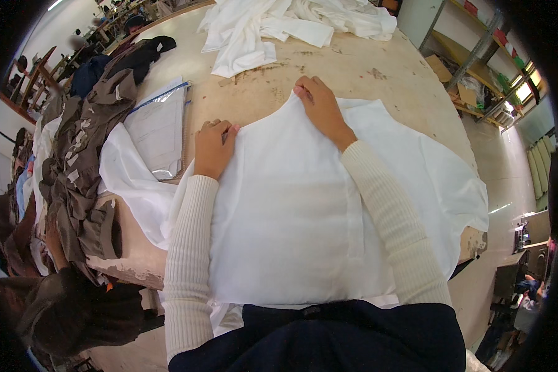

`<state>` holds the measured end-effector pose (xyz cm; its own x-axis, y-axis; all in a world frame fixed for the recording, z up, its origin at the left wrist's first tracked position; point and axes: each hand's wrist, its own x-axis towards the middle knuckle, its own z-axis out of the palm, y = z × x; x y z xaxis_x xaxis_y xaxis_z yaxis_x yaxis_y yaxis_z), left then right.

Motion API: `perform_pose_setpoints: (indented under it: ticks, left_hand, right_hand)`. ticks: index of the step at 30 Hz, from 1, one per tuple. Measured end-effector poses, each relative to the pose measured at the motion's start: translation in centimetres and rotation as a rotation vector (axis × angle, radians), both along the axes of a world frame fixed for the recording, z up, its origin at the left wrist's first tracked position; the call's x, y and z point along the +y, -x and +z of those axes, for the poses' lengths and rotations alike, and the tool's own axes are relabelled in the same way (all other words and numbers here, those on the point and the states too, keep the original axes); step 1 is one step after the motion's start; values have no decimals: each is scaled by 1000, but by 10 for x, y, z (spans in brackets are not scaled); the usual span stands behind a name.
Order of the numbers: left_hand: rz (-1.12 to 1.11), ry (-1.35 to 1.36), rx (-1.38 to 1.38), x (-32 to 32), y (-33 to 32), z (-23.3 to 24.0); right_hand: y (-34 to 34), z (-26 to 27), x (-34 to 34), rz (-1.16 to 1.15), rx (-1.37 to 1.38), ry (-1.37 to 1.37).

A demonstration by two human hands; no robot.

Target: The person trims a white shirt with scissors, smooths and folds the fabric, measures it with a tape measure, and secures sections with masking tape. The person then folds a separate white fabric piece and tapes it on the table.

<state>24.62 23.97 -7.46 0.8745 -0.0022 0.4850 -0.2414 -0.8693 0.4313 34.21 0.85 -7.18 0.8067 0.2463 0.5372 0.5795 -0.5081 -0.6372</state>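
Observation:
A white garment (288,223) lies spread over the near part of the table, its lower edge close to my body. At the left end of its curved upper edge, my left hand (216,146) pinches the fabric between thumb and fingers. Farther up and to the right, my right hand (323,107) grips a raised corner of the same edge. One sleeve stretches out to the right, and loose white fabric (137,181) lies left of my left forearm. A placket-like strip runs down the garment beside my right forearm.
White cloth pieces (302,23) are heaped at the table's far side. On the left lie a clear plastic folder with papers (158,135) and piled brown garments (93,135) with small white tags. A person in dark clothing (88,311) is at the lower left. Metal shelving (474,56) stands right.

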Motion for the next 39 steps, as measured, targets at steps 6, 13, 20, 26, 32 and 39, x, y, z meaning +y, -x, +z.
perform_pose_setpoints:
  ticks: [6, 13, 20, 26, 32, 39]
  left_hand:
    - [45, 24, 87, -7, -2, -2]
    - [-399, -54, -94, -69, -38, 44]
    - [-391, 122, 132, -163, -68, 15]
    - [-389, 297, 262, -144, -69, 24]
    - [-396, 312, 354, -142, -66, 34]
    - [-350, 225, 330, -148, -67, 26]
  right_hand:
    - [-30, 4, -24, 132, 191, -62]
    - [-7, 49, -95, 74, 138, 40]
    - [16, 4, -109, 41, 96, 79]
    - [19, 0, -109, 62, 50, 83]
    - [18, -2, -112, 51, 59, 85]
    - [16, -2, -108, 26, -19, 127]
